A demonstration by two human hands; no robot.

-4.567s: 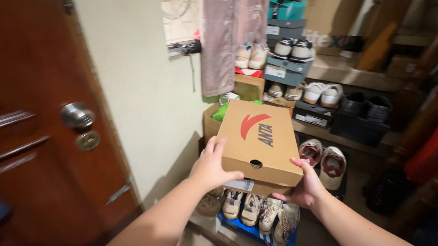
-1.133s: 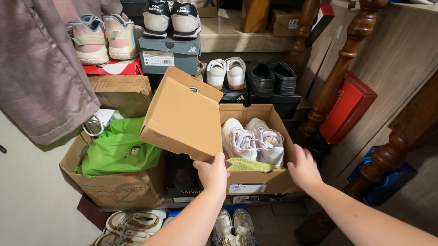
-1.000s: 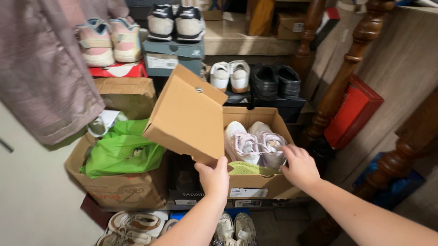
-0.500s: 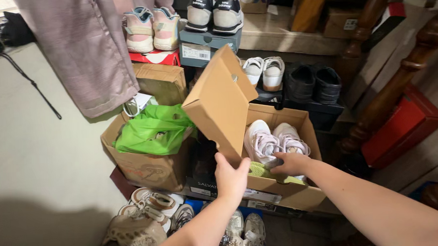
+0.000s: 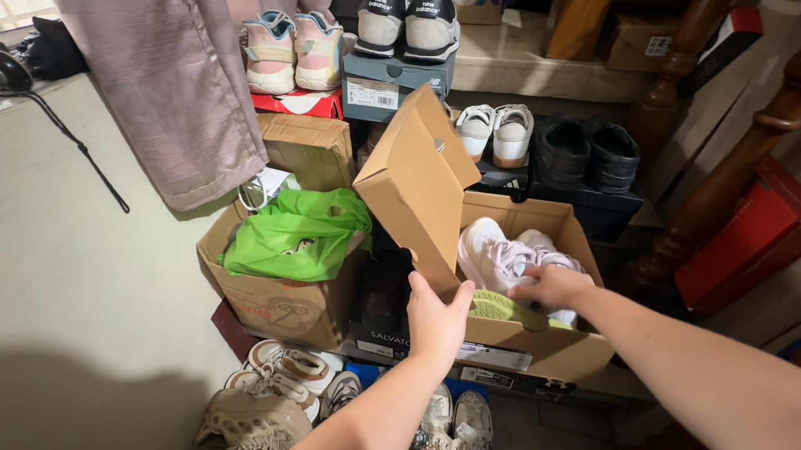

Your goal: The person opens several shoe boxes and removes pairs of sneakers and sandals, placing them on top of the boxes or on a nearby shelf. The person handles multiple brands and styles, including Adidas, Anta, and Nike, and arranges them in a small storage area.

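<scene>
A brown cardboard shoe box (image 5: 550, 349) stands open on a stack of other boxes, its hinged lid (image 5: 417, 184) raised to the left. Inside lies a pair of pale pink-white sneakers (image 5: 501, 257) with a light green sole showing. My left hand (image 5: 436, 318) grips the lid's lower edge at the box's front left corner. My right hand (image 5: 554, 286) reaches into the box and rests on the near sneaker, fingers curled over it.
Left of the box stands a cardboard carton (image 5: 282, 298) holding a green plastic bag (image 5: 297, 234). Several pairs of shoes sit on shelves and boxes behind and on the floor below. A pink garment (image 5: 174, 82) hangs at left; wooden stair balusters (image 5: 714, 193) rise at right.
The closed box was set down and its lid swung up. My right hand has moved from the box's front rim into the box onto a sneaker.
</scene>
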